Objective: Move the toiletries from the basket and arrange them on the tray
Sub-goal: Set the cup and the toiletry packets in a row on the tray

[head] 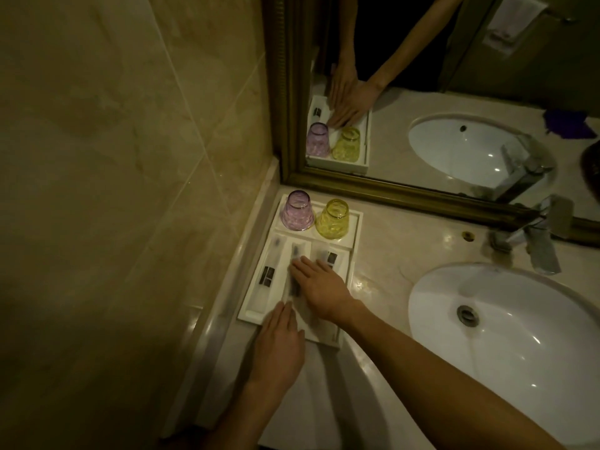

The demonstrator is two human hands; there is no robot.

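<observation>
A white tray [355, 237] sits on the counter in the corner by the mirror. At its back stand a purple glass [297, 211] and a yellow glass [333, 219], both upside down. Its front slots hold wrapped toiletry packets: one on the left [268, 276], one in the middle [293, 254], one on the right [329, 256]. My right hand [319, 287] lies flat, fingers spread, on the middle packet. My left hand [279, 345] rests flat at the tray's front edge, fingertips touching the same packet. No basket is in view.
A white sink basin [506, 345] fills the counter to the right, with a chrome tap [532, 238] behind it. A gold-framed mirror [389, 193] runs along the back. The tiled wall [113, 190] closes the left side.
</observation>
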